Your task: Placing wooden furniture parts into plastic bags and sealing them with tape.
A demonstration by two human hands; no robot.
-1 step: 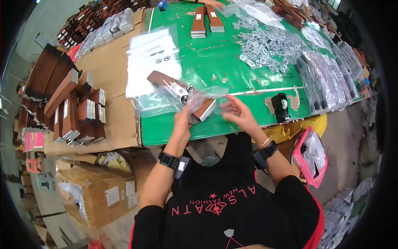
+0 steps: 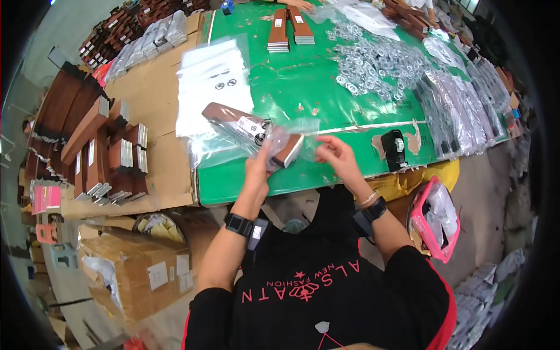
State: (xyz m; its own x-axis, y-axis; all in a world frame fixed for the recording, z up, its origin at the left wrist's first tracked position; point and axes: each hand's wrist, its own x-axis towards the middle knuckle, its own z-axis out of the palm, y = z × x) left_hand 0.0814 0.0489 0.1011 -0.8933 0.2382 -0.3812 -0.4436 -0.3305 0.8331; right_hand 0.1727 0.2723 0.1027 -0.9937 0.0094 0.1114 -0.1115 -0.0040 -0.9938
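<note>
A clear plastic bag (image 2: 302,129) with dark printed marks lies around a bundle of brown slats (image 2: 226,113), tilted across the front of the green table. The bundle's pale cut end (image 2: 290,153) points toward my right hand. My left hand (image 2: 256,172) is closed on the bagged bundle near that end, its fingers partly hidden by plastic. At the bag's right edge, my right hand (image 2: 338,160) has thumb and forefinger bent together on the film. Under and beyond the bundle is a stack of flat white and clear bags (image 2: 210,87) with printed symbols.
Brown slat bundles (image 2: 96,157) are piled at left on cardboard. Two slat stacks (image 2: 279,32) stand at the far side near another person's hand (image 2: 300,4). Clear rings (image 2: 379,64) and wrapped packs (image 2: 461,111) lie at right. A black tape dispenser (image 2: 394,150) sits by the front edge.
The bagged bundle has shifted slightly left and its cut end has turned a little. The fingers of my right hand have drawn together at the bag's edge.
</note>
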